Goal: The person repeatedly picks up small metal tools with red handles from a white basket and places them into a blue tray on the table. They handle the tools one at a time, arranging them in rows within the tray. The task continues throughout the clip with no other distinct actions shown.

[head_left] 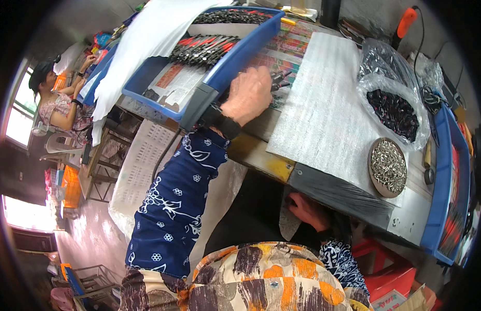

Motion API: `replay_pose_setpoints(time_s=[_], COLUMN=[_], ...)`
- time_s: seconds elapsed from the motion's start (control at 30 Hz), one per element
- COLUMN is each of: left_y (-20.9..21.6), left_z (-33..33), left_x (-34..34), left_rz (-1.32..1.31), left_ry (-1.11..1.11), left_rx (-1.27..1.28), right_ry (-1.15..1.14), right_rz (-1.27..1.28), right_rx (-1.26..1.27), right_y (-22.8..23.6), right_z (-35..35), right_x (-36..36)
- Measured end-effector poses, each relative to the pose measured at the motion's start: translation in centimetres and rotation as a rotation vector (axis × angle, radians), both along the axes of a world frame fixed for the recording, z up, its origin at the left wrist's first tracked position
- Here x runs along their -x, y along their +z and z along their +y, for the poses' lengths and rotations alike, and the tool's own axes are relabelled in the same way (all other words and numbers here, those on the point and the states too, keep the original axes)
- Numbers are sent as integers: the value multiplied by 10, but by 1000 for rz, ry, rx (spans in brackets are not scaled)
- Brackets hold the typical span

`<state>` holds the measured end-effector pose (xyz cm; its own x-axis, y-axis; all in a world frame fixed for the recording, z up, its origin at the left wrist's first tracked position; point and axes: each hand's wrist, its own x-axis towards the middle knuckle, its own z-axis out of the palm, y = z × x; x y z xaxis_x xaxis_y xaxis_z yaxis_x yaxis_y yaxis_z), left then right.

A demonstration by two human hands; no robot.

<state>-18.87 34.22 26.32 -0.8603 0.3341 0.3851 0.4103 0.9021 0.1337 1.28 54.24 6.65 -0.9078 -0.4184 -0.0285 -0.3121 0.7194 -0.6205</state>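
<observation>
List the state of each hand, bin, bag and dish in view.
left hand: closed on dark-handled tools beside the tray
right hand: below the table edge, grip unclear
blue tray: tilted, holding rows of tools
clear bag: open, dark parts inside
round dish: full of small metal pieces

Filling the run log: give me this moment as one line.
left hand: grip on dark tools beside blue tray | right hand: under table edge, grip unclear | round dish of metal parts: on foam sheet

Daylight glares from left windows [16,116]; fisheye edges bend, corners black
</observation>
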Motion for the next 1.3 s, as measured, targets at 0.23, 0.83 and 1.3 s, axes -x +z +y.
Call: replay_pose_setpoints(time_s=[0.23, 0.83, 1.3], left_y=[21, -78, -290], left_z=[5, -248, -320], left_x=[-40, -147, -168], left_rz=[98, -16, -179], left_ry=[-174, 524, 1252], left_rx=[-219, -2067, -2394], right_ry=[5, -32, 10], right_rz=[-365, -388, -474], right_rx=[33, 106, -180], right_y=[4, -1, -37], right_z=[2, -4, 24], right_x=[7, 10, 12])
